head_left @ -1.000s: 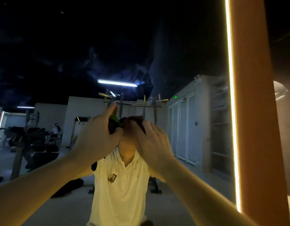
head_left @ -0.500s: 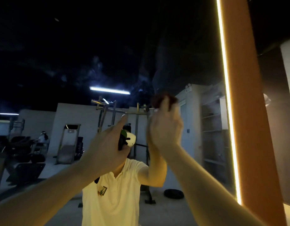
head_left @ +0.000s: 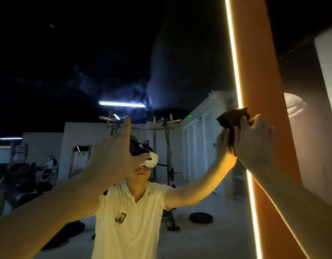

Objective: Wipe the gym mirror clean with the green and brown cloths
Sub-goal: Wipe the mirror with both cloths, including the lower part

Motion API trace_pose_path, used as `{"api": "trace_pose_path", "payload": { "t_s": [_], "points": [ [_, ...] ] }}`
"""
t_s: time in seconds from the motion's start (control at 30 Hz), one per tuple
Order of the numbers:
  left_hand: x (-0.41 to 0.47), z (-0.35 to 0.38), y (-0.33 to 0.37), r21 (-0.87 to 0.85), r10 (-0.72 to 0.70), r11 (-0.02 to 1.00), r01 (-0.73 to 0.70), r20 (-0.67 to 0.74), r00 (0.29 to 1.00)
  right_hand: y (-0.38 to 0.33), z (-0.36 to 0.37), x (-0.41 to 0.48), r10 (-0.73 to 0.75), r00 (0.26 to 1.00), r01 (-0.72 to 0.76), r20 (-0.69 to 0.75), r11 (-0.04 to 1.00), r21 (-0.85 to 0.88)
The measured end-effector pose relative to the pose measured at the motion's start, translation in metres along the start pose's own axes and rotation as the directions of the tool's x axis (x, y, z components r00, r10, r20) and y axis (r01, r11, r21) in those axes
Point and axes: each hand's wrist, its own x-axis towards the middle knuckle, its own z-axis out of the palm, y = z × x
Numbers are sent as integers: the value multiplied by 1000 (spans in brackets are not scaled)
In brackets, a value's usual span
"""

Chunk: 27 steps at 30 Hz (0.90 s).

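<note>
Near the middle, the green cloth (head_left: 133, 137) is pinched by the left hand (head_left: 114, 157) at the gym mirror (head_left: 77, 71), one finger straight up. At the right, the brown cloth (head_left: 231, 117) is squeezed by the right hand (head_left: 254, 144) beside the light strip (head_left: 234, 71).

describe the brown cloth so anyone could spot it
Find the tall orange panel with the glowing light strip down its left edge. Where the strip meets the right hand, a crumpled rag sticks out above it: the brown cloth. It is rust-brown, unlike the dark green cloth in the left hand.
</note>
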Motion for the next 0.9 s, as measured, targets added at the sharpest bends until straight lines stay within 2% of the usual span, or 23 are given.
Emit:
{"api": "trace_pose_path", "payload": {
  "t_s": [0.07, 0.13, 0.17, 0.23, 0.33, 0.4, 0.47, 0.53, 0.6, 0.7, 0.77, 0.83, 0.9],
  "points": [
    [3, 0, 0, 84, 14, 996, -17, 29, 999, -11, 0, 1, 109, 993, -111, 44, 992, 52],
    [3, 1, -1, 102, 28, 994, -32, 46, 999, -49, -1, 2, 209, 975, -219, 70, 959, 181],
    [2, 2, -2, 98, 34, 994, -39, 48, 998, -74, -2, 1, 198, 979, -203, 48, 949, 243],
    [2, -1, -2, 94, 40, 994, -46, 62, 997, -122, -4, -10, 87, 996, -88, 17, 937, 339],
    [2, -7, 3, 65, 21, 997, -28, 103, 994, -167, -17, -36, -167, 986, 145, 4, 870, 471],
    [2, -10, 7, 69, 0, 998, -8, 118, 993, -166, -22, -45, -351, 936, 303, -8, 797, 523],
    [1, -10, 7, 78, -8, 997, -2, 130, 991, -144, -22, -41, -537, 839, 505, -89, 706, 497],
    [0, -11, 6, 78, -6, 997, -5, 129, 992, -117, -16, -34, -618, 772, 610, -149, 654, 448],
    [-2, -12, 7, 80, -5, 997, -5, 125, 992, -96, -5, -20, -578, 802, 580, -151, 695, 424],
    [-3, -13, 7, 68, 5, 998, -15, 145, 989, -93, 5, 22, -393, 910, 406, -131, 778, 480],
    [-1, -13, 7, 79, 1, 997, -14, 165, 986, -112, 5, 58, -213, 970, 239, -116, 755, 611],
    [0, -13, 7, 81, -9, 997, -6, 184, 983, -142, 1, 80, -74, 995, 97, -63, 721, 686],
    [1, -17, 8, 51, -29, 998, 21, 163, 986, -172, -5, 62, -103, 994, 102, -39, 713, 693]
  ]
}}
